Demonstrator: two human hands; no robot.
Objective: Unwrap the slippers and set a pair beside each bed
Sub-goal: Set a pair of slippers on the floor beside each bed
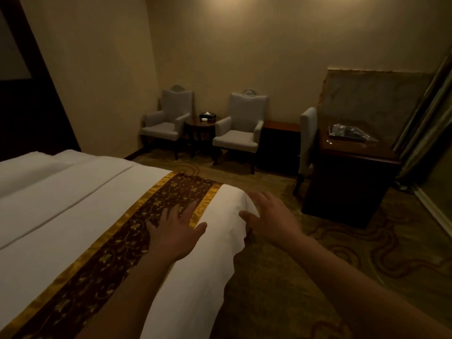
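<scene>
A bed with white linen fills the left of the view. A brown and gold runner lies across its foot. My left hand rests flat on the runner and the white sheet, fingers spread, holding nothing. My right hand is open at the bed's foot corner, fingers touching the white sheet there. No slippers show anywhere in view.
Two grey armchairs flank a small round table with a tissue box at the far wall. A dark desk with a plastic-covered tray and a chair stands at right. Patterned carpet covers the floor.
</scene>
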